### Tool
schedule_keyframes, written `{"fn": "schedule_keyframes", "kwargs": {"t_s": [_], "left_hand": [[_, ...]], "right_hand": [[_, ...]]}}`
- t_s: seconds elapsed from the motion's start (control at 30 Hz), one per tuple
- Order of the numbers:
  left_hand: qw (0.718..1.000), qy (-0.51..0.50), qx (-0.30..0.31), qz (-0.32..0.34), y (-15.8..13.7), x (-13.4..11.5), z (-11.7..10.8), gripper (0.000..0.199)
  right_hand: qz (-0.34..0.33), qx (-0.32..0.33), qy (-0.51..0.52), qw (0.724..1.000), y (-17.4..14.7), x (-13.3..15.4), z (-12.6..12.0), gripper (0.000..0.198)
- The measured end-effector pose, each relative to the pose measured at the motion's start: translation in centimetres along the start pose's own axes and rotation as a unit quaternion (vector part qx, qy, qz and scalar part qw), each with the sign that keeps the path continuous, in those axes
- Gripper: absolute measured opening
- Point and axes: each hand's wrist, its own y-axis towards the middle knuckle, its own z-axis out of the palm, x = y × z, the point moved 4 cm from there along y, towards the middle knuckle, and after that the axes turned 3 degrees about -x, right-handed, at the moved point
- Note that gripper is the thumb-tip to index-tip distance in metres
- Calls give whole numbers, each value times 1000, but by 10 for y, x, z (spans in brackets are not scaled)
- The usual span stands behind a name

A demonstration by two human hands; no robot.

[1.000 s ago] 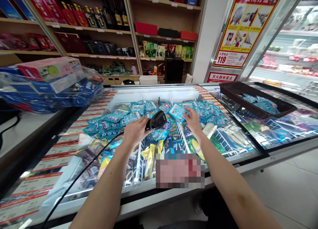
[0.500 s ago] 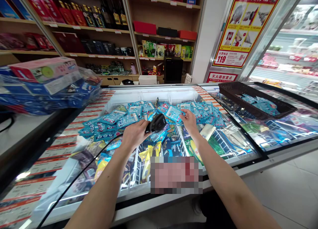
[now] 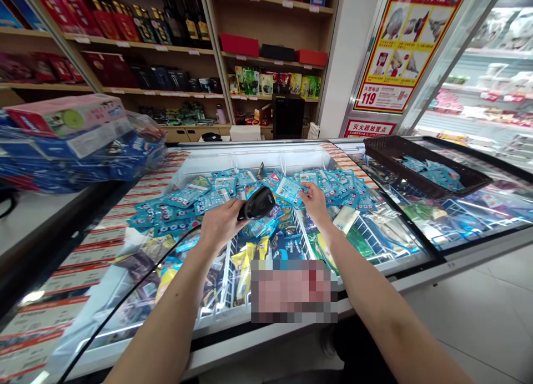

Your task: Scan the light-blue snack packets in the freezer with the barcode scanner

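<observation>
My left hand (image 3: 221,222) is closed around the handle of a black corded barcode scanner (image 3: 259,203), whose head points right. Between thumb and fingers, my right hand (image 3: 314,204) pinches the right edge of a small blue packet (image 3: 288,190) with a white barcode label facing up. Scanner head and packet are close together but apart. More blue packets (image 3: 179,209) are spread in heaps to the left and right of both hands, on the glass top of a chest freezer (image 3: 245,154).
Bagged frozen goods (image 3: 250,262) show through the glass in wire baskets. A brown tray (image 3: 462,185) holding several blue packets rests at right. Wrapped boxes (image 3: 69,131) stand at left. The scanner cord (image 3: 137,287) crosses the left side. A blurred patch covers the front edge.
The scanner head has tilted slightly upward beside the packet. The whole view has shifted a little; the right hand keeps its pinch on the packet.
</observation>
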Motion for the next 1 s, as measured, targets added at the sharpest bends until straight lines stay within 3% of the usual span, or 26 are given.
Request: {"fn": "schedule_keyframes", "kwargs": {"t_s": [0.57,0.77,1.0], "left_hand": [[1000,-7,12,8,-2,-3,-3,35],[1000,-6,13,13,-6,-8,-6,32],[1000,-8,11,-2,-9,-8,-6,32]], "right_hand": [[-9,4,-23,1000,0,-3,2,33],[-10,-14,-26,1000,-7,9,-3,35],[-78,-7,-48,996,-14,23,-4,34]]}}
